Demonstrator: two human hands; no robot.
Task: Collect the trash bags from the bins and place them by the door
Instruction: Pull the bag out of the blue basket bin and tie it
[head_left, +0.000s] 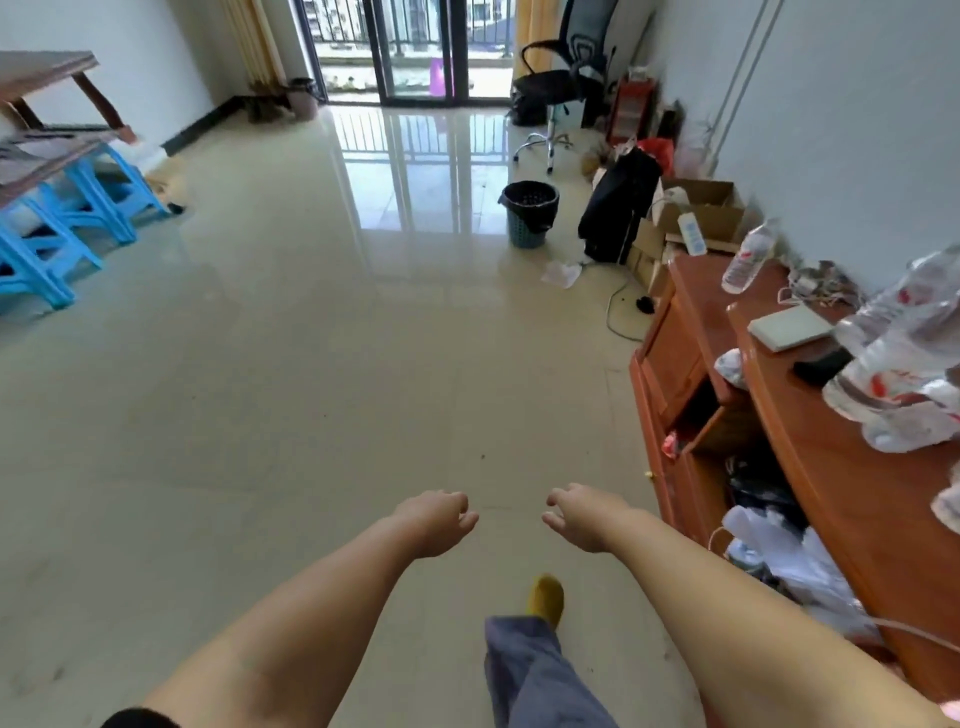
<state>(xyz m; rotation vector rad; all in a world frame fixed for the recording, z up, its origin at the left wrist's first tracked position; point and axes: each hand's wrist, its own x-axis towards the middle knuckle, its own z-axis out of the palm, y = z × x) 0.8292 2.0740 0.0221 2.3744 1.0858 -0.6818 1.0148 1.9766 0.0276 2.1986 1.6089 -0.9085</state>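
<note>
a lined bin (529, 213) stands on the floor (291, 364) ahead, left of a dark bag (615, 208) and boxes (698, 208); behind it a chair (563, 78); perhaps another bin (303, 97) far left by the glass door (415, 49); stools (67, 218) at left; cabinet (810, 441) at right

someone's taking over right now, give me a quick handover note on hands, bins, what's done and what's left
Left hand and right hand: both held out in front, fingers loosely curled, holding nothing.
Teal bin with its black trash bag still in it stands on the floor ahead, near the black office chair. A second, darker bin sits by the glass balcony door; its liner can't be made out.
Done: no bag collected.
Left: walk to each bin, pull the bags, put them by the door.
</note>
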